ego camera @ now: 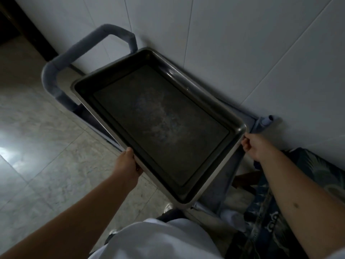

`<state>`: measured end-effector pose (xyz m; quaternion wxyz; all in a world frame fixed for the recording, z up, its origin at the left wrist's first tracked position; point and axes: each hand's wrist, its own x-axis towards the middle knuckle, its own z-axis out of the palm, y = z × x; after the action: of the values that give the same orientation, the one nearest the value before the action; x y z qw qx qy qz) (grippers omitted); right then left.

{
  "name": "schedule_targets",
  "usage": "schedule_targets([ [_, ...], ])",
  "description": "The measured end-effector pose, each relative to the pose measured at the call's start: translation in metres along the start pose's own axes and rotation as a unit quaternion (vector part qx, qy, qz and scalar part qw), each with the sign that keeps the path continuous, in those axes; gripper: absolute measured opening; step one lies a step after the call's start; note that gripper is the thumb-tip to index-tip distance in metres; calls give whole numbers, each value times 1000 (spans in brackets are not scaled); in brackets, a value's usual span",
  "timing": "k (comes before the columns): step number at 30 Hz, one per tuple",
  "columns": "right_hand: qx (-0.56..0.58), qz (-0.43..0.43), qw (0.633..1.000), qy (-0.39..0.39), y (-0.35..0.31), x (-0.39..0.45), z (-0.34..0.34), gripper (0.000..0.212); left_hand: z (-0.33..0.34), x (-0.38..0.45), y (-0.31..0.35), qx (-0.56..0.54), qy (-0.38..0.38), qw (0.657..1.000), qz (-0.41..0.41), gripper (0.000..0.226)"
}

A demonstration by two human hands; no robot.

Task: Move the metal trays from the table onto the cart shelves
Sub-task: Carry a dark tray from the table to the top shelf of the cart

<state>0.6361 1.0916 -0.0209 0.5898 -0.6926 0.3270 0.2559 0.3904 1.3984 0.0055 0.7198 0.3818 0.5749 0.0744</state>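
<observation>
Two hands on metal tray (160, 120), left grip (128, 163) long rim, right grip (252, 146) near corner

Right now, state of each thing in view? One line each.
metal tray: empty, held over the cart, tilted, not yet set down.
left hand: gripping the tray's near-left rim.
right hand: gripping the tray's right corner.
cart: parked against the tiled wall, handle free.

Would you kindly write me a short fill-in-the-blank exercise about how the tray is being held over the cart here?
1. The metal tray is gripped by ____ hands.
2. The left hand and right hand hold the tray by its ____.
3. Inside, the tray is ____.
4. The cart stands against a tiled ____.

Missing words: two; rim; empty; wall
</observation>
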Motion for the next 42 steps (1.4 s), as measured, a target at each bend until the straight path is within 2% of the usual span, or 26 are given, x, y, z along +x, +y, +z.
schedule_targets([
  [6, -137, -24, 990, -34, 1, -1, -8, 24, 4, 3, -6, 29, -12, 999, -11, 26],
  [9, -150, -47, 987, -6, -13, 4, -6, 28, 10, -2, -11, 66, -39, 996, -54, 22],
  [16, -198, -106, 970, 92, -34, 30, 2, 35, 25, -10, -8, 285, -86, 952, -73, 34],
  [22, -192, -117, 966, 125, -35, 36, 3, 29, 31, -16, 2, 330, -105, 935, -74, 35],
  [24, -183, -127, 966, 128, -31, 32, 2, 28, 28, -15, 3, 375, -114, 918, -55, 37],
  [27, -184, -133, 968, 103, -21, 8, 1, 29, 18, -8, 7, 497, -118, 859, 30, 43],
  [32, -227, -203, 952, 45, 14, -74, 3, 19, 0, 12, 18, 675, -130, 693, 217, 41],
  [33, -253, -210, 944, 31, 23, -95, 4, 22, -7, 15, 21, 692, -128, 663, 255, 39],
  [38, -404, -309, 860, 40, 68, -181, 15, 44, -40, 28, 47, 682, -130, 572, 437, 35],
  [42, -473, -318, 819, 61, 116, -224, 49, 70, -60, 38, 67, 711, -179, 464, 497, 72],
])
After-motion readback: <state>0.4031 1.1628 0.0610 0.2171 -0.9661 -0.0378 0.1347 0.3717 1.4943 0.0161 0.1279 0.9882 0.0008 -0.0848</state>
